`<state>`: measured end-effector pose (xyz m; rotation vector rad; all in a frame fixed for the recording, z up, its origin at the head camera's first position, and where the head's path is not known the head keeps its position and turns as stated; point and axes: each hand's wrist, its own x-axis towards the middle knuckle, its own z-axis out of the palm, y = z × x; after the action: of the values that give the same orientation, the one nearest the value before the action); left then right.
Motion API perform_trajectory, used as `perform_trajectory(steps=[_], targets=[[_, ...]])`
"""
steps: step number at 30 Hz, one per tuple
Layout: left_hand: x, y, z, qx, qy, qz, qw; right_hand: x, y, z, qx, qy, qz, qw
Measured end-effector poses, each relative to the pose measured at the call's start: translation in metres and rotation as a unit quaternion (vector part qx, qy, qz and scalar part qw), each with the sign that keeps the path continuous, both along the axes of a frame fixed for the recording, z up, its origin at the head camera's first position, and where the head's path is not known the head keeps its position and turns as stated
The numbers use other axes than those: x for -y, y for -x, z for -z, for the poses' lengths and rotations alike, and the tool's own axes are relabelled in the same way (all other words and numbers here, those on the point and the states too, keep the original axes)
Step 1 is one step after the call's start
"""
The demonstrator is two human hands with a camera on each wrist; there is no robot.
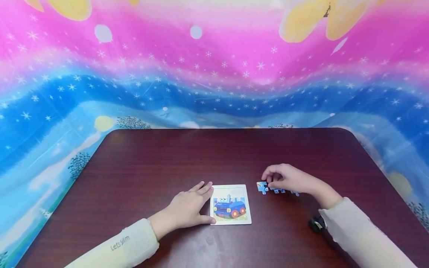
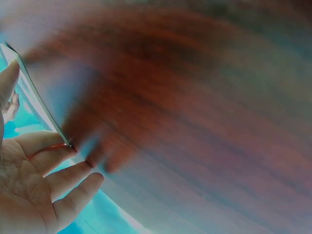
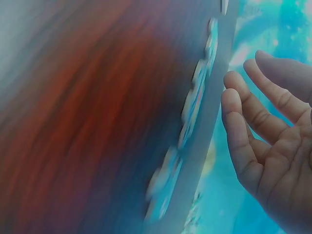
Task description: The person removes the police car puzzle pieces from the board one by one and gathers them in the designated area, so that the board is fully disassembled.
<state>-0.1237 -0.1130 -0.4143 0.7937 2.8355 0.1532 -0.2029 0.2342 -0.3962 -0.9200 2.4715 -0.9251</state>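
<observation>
My left hand [image 1: 187, 206] lies flat beside the white square puzzle tray [image 1: 248, 204], its spread fingers and thumb touching the tray's left side. The tray's lower part shows a blue cartoon truck with red wheels, and its upper part is pale. In the left wrist view, the fingertips of that hand [image 2: 34, 180] meet the tray's thin edge. To the right, my right hand [image 1: 288, 178] hovers over loose blue jigsaw pieces [image 1: 262, 187], some hidden beneath it. In the right wrist view, the right hand [image 3: 273, 141] has loosely bent fingers with nothing between them, apart from the pieces [image 3: 195, 97].
A dark red-brown wooden table [image 1: 151, 160] with rounded far corners carries everything. Behind and around it hangs a pink and blue patterned cloth [image 1: 214, 74]. A black device [image 1: 316, 224] sits under the right wrist by the sleeve.
</observation>
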Motion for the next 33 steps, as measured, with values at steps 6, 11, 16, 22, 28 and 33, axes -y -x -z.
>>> perform_trajectory(steps=[6, 11, 16, 22, 28, 33], targets=[[0.0, -0.001, -0.001, 0.005, -0.003, -0.001, 1.0, 0.033, 0.001, 0.0, 0.018, -0.007, -0.026, 0.9995], [0.001, -0.002, -0.001, 0.011, -0.001, -0.006, 0.9999, 0.06, -0.001, 0.001, 0.025, -0.004, -0.054, 0.9982], [0.0, -0.002, -0.002, 0.007, -0.002, -0.005, 1.0, 0.081, -0.001, 0.002, 0.012, -0.003, -0.092, 0.9957], [0.001, -0.002, -0.002, 0.005, -0.005, -0.005, 1.0, 0.106, -0.002, 0.002, 0.009, -0.029, -0.121, 0.9921], [0.0, -0.001, -0.003, 0.001, -0.005, -0.005, 1.0, 0.12, -0.001, 0.005, 0.005, -0.041, -0.142, 0.989], [0.0, 0.0, -0.001, -0.005, 0.0, -0.002, 1.0, 0.126, -0.003, 0.007, -0.001, -0.052, -0.147, 0.9878]])
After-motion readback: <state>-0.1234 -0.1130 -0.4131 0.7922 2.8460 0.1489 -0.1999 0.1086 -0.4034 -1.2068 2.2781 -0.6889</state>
